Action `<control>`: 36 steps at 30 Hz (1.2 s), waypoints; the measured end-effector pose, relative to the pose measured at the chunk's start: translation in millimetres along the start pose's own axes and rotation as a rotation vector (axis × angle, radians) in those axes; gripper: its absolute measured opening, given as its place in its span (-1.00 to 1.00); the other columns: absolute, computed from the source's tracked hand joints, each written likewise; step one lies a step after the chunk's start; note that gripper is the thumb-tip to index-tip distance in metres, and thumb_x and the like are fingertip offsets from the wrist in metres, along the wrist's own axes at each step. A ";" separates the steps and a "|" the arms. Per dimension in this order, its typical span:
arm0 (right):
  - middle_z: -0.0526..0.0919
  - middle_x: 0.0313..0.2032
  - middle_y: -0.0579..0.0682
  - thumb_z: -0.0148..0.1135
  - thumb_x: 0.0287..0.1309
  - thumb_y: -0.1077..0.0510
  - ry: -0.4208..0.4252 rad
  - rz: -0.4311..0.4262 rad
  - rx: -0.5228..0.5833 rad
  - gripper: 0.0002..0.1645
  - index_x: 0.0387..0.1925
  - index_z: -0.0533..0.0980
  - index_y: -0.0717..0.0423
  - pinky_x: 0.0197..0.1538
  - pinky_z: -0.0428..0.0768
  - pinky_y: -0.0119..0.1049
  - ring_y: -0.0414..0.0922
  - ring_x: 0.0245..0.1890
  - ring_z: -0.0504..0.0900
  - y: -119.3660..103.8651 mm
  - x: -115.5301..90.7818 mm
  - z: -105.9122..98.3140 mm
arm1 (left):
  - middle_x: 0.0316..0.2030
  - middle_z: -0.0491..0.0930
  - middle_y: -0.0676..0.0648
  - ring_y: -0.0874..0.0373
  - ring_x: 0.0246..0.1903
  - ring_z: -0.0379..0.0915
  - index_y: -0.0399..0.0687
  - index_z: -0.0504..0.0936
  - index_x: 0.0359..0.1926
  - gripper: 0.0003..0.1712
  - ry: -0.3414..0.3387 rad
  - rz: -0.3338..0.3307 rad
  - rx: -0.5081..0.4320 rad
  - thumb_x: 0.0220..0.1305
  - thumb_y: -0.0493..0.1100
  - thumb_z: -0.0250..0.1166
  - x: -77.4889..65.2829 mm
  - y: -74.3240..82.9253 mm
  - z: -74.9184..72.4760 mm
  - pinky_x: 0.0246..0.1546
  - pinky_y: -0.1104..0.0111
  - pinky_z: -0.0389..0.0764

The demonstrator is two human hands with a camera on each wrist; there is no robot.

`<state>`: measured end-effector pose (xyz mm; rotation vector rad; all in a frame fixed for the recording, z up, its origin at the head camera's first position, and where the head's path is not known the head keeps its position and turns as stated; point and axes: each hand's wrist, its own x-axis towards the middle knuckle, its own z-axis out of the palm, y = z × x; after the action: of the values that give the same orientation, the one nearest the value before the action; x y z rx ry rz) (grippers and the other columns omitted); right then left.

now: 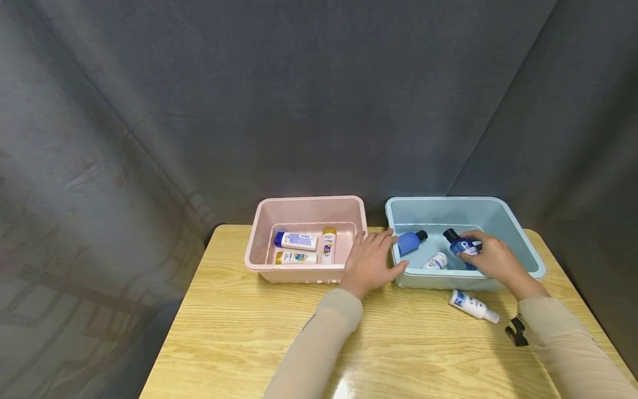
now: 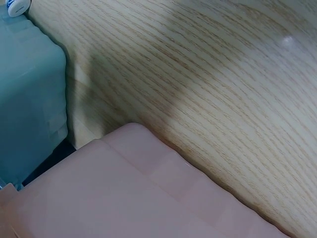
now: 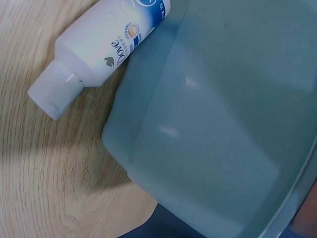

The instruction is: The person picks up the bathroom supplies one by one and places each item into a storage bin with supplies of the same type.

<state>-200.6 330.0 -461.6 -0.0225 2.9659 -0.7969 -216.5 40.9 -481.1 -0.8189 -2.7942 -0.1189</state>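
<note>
In the head view my right hand grips a dark blue bottle with a black cap, tilted inside the light blue bin. Its lower end is partly hidden by the fingers. My left hand lies between the bins, fingers spread, with its fingertips and thumb at the blue bin's left rim. In that bin lie a blue bottle with a black cap and a small white bottle. A white Dove bottle lies on the table, close against the blue bin's front wall.
A pink bin stands left of the blue one, holding a white tube with a blue cap and two yellow-capped bottles. A black clip-like piece shows beside the right sleeve. Behind the wooden table hangs a dark grey curtain.
</note>
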 end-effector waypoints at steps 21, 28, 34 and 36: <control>0.44 0.07 0.57 0.27 0.19 0.22 0.000 -0.043 0.001 -0.43 0.18 0.38 0.42 -0.04 0.50 0.34 0.40 -0.04 0.50 1.7 1.3 -0.5 | 0.43 0.24 0.17 0.17 0.31 0.28 0.29 0.37 0.40 -0.23 -0.001 -0.004 -0.021 0.32 0.49 -0.13 0.8 1.6 -2.7 0.39 0.10 0.11; 0.52 0.01 0.48 0.16 0.28 0.26 0.096 -0.095 -0.002 -0.59 0.09 0.45 0.43 -0.10 0.53 0.28 0.38 -0.06 0.54 1.4 -0.8 0.5 | 0.43 0.24 0.16 0.17 0.33 0.26 0.27 0.36 0.41 -0.23 -0.009 -0.008 -0.022 0.33 0.48 -0.13 1.2 1.0 -3.1 0.40 0.08 0.09; 0.53 0.02 0.45 0.12 0.33 0.24 0.146 -0.107 0.000 -0.59 0.14 0.44 0.38 -0.18 0.53 0.24 0.36 -0.10 0.55 -1.2 -6.8 0.5 | 0.44 0.24 0.17 0.18 0.34 0.24 0.30 0.36 0.41 -0.23 -0.027 -0.014 -0.011 0.33 0.49 -0.16 -1.1 0.5 -3.7 0.40 0.10 0.09; 0.53 0.01 0.45 0.11 0.34 0.25 0.166 -0.101 0.007 -0.60 0.14 0.44 0.38 -0.17 0.52 0.24 0.36 -0.11 0.55 -1.6 -9.8 0.0 | 0.43 0.24 0.17 0.19 0.34 0.24 0.30 0.36 0.40 -0.23 -0.025 -0.011 -0.013 0.33 0.49 -0.16 -1.5 0.8 -3.6 0.40 0.10 0.10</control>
<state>-190.8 328.9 -460.2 -0.1121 3.1399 -0.8606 -214.2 40.3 -478.0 -0.8131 -2.8251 -0.1294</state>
